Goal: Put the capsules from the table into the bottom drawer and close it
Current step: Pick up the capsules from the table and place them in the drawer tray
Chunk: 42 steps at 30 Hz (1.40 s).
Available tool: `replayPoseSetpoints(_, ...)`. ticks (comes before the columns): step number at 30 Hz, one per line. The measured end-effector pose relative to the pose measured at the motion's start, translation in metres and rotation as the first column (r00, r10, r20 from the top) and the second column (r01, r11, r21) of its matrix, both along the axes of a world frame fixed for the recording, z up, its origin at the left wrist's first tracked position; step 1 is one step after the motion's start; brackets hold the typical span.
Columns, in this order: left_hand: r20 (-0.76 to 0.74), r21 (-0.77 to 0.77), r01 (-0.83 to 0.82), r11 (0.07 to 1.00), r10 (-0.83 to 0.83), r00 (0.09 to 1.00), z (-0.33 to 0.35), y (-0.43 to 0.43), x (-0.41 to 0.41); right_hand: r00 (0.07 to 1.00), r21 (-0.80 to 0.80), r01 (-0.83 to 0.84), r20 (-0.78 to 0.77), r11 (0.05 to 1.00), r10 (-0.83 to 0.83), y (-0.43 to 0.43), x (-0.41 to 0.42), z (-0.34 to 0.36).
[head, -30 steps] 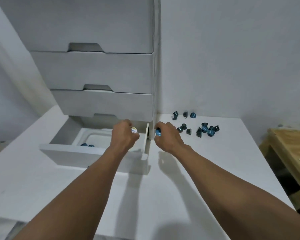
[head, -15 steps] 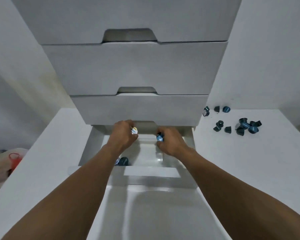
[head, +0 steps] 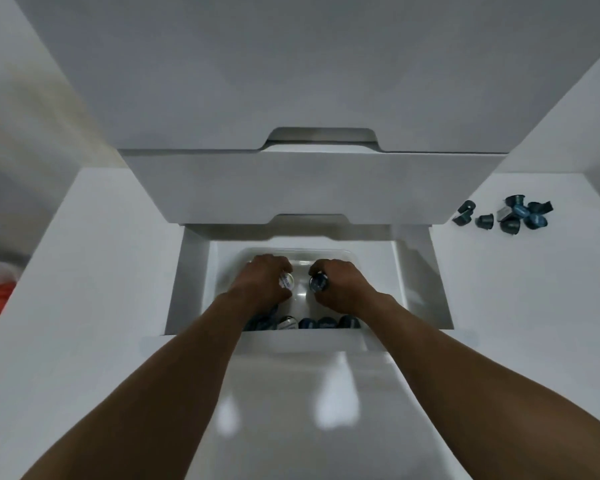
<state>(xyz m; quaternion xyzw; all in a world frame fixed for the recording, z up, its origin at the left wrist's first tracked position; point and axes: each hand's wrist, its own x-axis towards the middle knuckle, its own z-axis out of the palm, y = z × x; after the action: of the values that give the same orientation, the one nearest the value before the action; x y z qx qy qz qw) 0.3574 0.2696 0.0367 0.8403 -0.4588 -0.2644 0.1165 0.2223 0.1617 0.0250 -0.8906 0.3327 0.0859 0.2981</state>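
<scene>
Over the open bottom drawer, left hand clutched a silver-topped capsule, right hand a blue capsule.

Three drawers are in view: two closed drawer fronts above one open bottom drawer. Two capsules are held, one pale-lidded capsule in the left grip and one blue capsule in the right grip. At least five drawer capsules line the drawer's near edge. Roughly nine desk capsules lie on the desk; they overlap, so the exact count is unclear.
</scene>
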Motion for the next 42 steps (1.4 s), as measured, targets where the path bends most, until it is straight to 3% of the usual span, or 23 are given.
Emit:
replayPoseSetpoints(10, -0.033, 0.124, 0.068, 0.990, -0.064, 0.997, -0.024, -0.004, -0.006, 0.999, 0.091, -0.017, -0.026, 0.996, 0.020, 0.001, 0.001, -0.022)
replayPoseSetpoints(20, -0.065, 0.101, 0.063, 0.993, -0.057, 0.996, -0.031, -0.004, 0.002, 0.998, 0.127, 0.056, 0.001, 0.990, -0.056, -0.001, 0.001, -0.027)
replayPoseSetpoints(42, -0.064, 0.162, 0.178, 0.971, -0.169, 0.983, -0.032, -0.004, 0.003, 0.997, 0.109, -0.006, -0.079, 0.994, 0.015, 0.008, 0.006, -0.031)
